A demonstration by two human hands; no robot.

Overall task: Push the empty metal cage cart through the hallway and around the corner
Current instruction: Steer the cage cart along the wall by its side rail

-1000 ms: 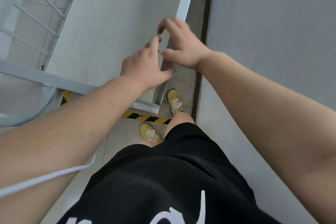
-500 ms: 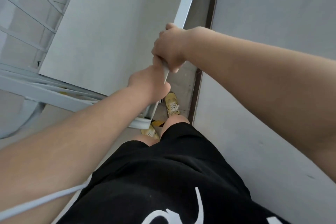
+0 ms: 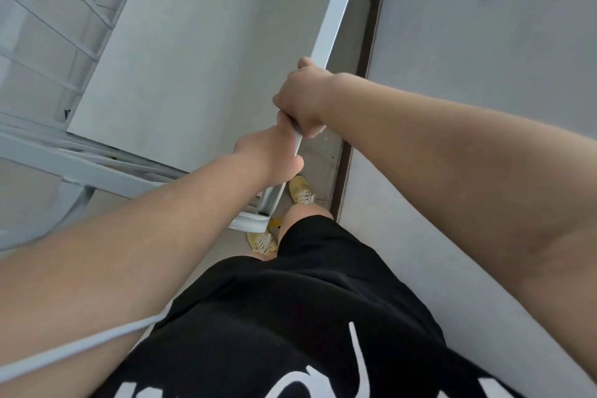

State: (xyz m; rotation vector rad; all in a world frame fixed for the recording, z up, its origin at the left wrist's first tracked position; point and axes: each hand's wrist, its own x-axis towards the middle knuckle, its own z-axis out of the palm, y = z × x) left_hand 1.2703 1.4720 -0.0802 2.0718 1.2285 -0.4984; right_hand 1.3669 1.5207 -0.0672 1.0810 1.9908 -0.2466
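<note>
1. A grey wall (image 3: 484, 58) runs close on your right, over a concrete floor (image 3: 326, 152).
2. The cart (image 3: 200, 52) stands just ahead, its pale upright post (image 3: 339, 3) nearest you.
3. Your right hand (image 3: 302, 100) grips the post.
4. Your left hand (image 3: 268, 149) clasps it just below.

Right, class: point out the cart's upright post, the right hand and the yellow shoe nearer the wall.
upright post (image 3: 337, 6), head view, on its bare face above the hands.
right hand (image 3: 302, 98), head view, on its back.
yellow shoe (image 3: 300, 191), head view, on its laced top.
</note>
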